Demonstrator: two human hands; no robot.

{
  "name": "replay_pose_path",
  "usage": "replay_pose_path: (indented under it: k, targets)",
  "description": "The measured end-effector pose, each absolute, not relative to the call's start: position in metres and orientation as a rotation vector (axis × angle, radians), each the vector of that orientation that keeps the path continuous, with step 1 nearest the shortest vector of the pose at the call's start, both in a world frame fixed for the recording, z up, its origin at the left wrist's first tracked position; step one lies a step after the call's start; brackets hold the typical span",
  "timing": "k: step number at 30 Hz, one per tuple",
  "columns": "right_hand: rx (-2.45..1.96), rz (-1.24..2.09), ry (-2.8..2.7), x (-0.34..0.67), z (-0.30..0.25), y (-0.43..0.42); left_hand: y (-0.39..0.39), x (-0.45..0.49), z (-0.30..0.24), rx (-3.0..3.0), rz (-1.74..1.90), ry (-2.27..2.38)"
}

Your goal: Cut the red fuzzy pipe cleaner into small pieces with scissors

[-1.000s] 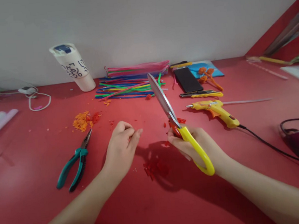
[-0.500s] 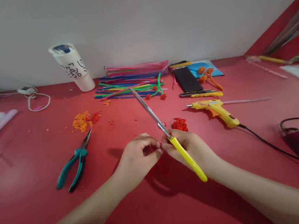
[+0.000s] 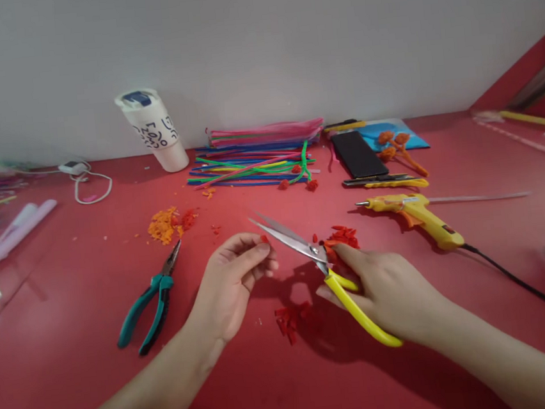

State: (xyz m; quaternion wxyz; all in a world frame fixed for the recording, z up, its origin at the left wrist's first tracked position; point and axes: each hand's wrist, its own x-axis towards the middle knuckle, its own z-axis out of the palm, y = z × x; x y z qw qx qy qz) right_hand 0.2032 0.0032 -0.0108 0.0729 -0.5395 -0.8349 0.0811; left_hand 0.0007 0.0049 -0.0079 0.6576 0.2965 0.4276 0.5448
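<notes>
Drawn apart since the earlier frame, your left hand [image 3: 234,279] and right hand [image 3: 385,277] no longer meet at the fingertips. Your right grips the yellow-handled scissors [image 3: 358,315], blades parted; just left of their blades, your left pinches a small red piece [image 3: 264,239]. Red scraps [image 3: 288,320] lie nearer you than the blades, teal-handled pliers [image 3: 162,282] to their left.

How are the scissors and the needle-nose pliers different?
The scissors have yellow handles, while the needle-nose pliers have teal and black ones. The scissors have long, flat silver blades, but the needle-nose pliers have a shorter, darker nose. The scissors are held in the right hand, while the needle-nose pliers lie on the red table. Both are hand tools with two handles and pointed metal ends.
</notes>
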Motion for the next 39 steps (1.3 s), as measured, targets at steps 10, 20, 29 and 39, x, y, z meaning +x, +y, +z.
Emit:
replay_pose_path:
  k: [10, 20, 29, 39]
  targets:
    - [-1.316, -0.182, -2.609, 0.204, -0.024, 0.0, 0.005, -0.001, -0.007, 0.537, 1.349, 0.899]
    - [-1.282, -0.265, -2.592, 0.203, -0.027, 0.0, 0.002, -0.001, -0.007, 0.534, 1.351, 0.903]
    - [-1.263, -0.195, -2.566, 0.199, -0.025, -0.003, 0.002, 0.0, -0.005, 0.556, 1.392, 0.948]
    - [-1.281, -0.148, -2.56, 0.198, -0.025, -0.004, 0.0, 0.001, -0.004, 0.533, 1.387, 0.981]
